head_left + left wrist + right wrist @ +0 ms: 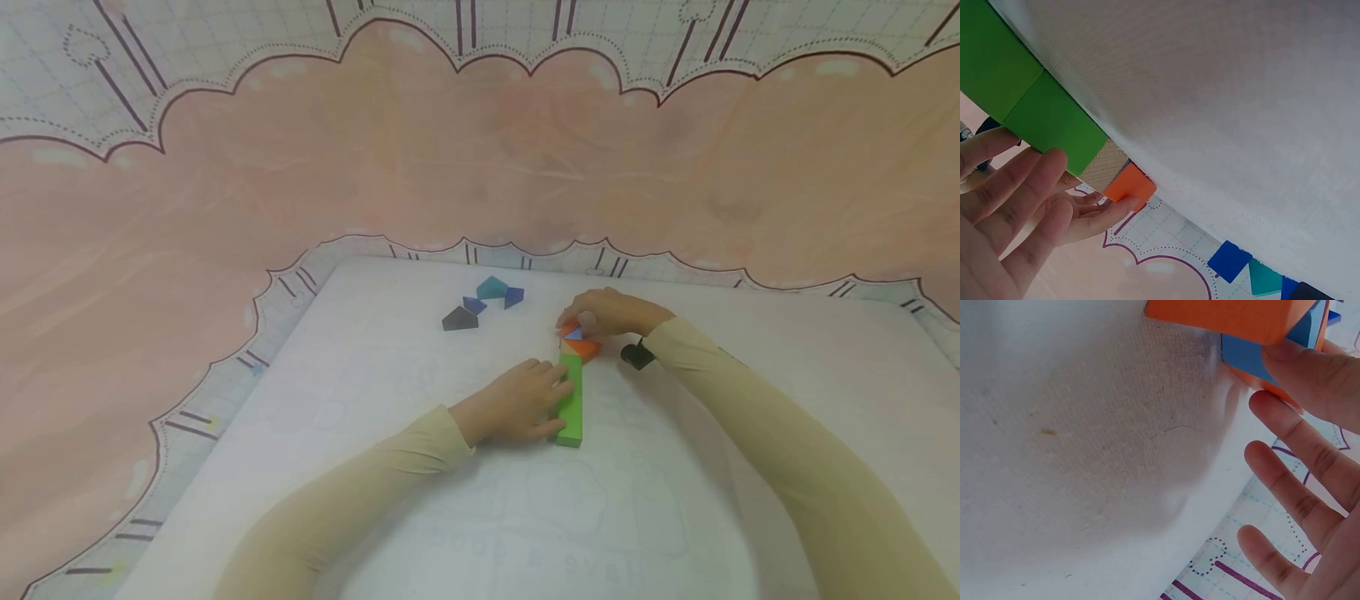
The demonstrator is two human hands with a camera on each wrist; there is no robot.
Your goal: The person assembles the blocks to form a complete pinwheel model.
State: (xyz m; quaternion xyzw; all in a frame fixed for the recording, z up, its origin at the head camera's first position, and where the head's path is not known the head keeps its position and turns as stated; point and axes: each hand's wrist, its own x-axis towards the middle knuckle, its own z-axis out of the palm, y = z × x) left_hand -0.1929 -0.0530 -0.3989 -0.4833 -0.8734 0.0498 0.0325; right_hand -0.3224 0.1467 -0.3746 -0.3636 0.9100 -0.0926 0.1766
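Observation:
Two green blocks (572, 421) lie end to end on the white table, forming a straight bar. Against their left side rests my left hand (521, 400), with its fingers loosely extended in the left wrist view. Beyond the bar's far end sit a bare-wood face (1104, 165) and a pointed orange block (588, 350). My right hand (617, 312) pinches a small blue block (1241, 357) and the orange piece behind it between thumb and index finger, close beside the pointed orange block. Its other fingers are spread in the right wrist view.
Left of the right hand, toward the far edge, lie a black block (460, 319), a small blue piece (474, 305), a teal block (492, 288) and another blue piece (513, 297). Near the right wrist is a black piece (636, 357). A patterned cloth surrounds the table (360, 333).

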